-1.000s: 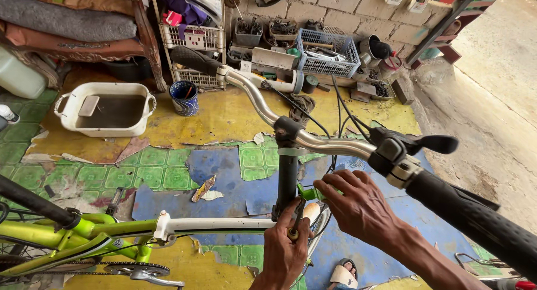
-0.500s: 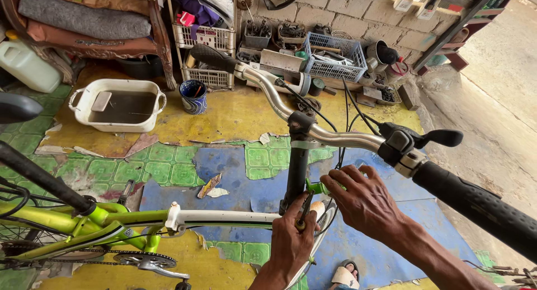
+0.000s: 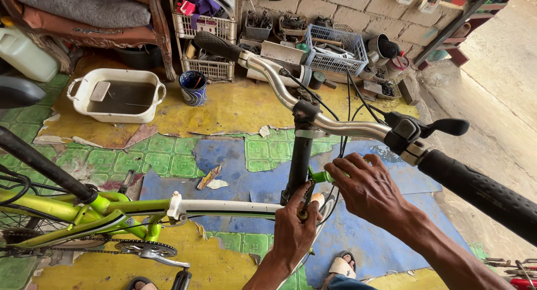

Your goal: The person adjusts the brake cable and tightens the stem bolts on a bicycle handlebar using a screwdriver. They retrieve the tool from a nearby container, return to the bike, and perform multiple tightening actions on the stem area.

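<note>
A lime-green and white bicycle (image 3: pixel 224 207) stands under me, its silver handlebar (image 3: pixel 341 125) crossing the view with a black grip (image 3: pixel 481 192) at the right. My left hand (image 3: pixel 293 234) grips a thin dark tool (image 3: pixel 306 200) held against the base of the black stem (image 3: pixel 299 164). My right hand (image 3: pixel 366 186) rests with fingers curled on the green clamp part (image 3: pixel 320 177) and cables just right of the stem. A black brake lever (image 3: pixel 442 126) sits above my right hand.
A white tub of dark water (image 3: pixel 120 97) and a blue cup (image 3: pixel 193 87) stand on the worn patterned floor (image 3: pixel 168 158). Baskets of parts (image 3: pixel 333 46) line the brick wall. A white jug (image 3: pixel 22 55) sits far left. A sandalled foot (image 3: pixel 341 266) shows below.
The view has shifted a little, so the bicycle and both hands sit lower and more to the right. Both hands stay at the stem base.
</note>
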`<action>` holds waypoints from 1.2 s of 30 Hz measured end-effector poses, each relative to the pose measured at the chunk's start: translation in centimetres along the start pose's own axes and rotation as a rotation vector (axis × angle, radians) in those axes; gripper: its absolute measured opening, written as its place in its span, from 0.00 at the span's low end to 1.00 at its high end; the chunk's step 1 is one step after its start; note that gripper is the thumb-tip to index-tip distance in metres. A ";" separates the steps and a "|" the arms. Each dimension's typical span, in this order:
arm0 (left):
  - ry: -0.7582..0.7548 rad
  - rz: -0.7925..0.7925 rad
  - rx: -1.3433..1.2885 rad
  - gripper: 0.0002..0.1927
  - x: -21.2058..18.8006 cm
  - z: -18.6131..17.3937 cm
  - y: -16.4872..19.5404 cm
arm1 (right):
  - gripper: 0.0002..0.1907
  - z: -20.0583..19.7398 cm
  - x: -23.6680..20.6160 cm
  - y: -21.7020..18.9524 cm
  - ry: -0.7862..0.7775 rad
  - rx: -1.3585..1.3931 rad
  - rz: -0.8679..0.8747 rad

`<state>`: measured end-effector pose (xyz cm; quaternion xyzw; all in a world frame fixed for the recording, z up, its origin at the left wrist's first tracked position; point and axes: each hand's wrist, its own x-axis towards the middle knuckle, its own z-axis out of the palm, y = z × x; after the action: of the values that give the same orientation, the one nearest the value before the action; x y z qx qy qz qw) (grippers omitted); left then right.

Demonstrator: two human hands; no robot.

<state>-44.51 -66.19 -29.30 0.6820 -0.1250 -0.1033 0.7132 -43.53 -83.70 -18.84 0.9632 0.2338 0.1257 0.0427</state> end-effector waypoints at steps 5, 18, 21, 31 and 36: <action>0.020 0.030 0.021 0.25 0.0 0.1 -0.2 | 0.18 0.5 -0.2 0.2 -0.001 0.010 0.008; 0.005 0.041 -0.001 0.25 0.0 -0.1 -0.4 | 0.17 1.3 -0.2 0.5 -0.051 0.002 0.040; 0.004 0.010 0.004 0.25 0.0 0.0 -0.5 | 0.18 0.9 -0.1 0.4 -0.019 0.011 0.019; 0.018 0.040 0.009 0.24 -0.4 0.0 -0.5 | 0.18 0.0 0.3 0.0 -0.077 -0.017 0.014; 0.009 0.004 0.012 0.25 -0.5 0.0 -0.9 | 0.19 0.0 0.0 0.3 -0.064 0.032 0.031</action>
<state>-44.97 -66.09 -30.22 0.6865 -0.1240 -0.0981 0.7098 -43.39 -83.99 -18.81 0.9708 0.2193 0.0918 0.0328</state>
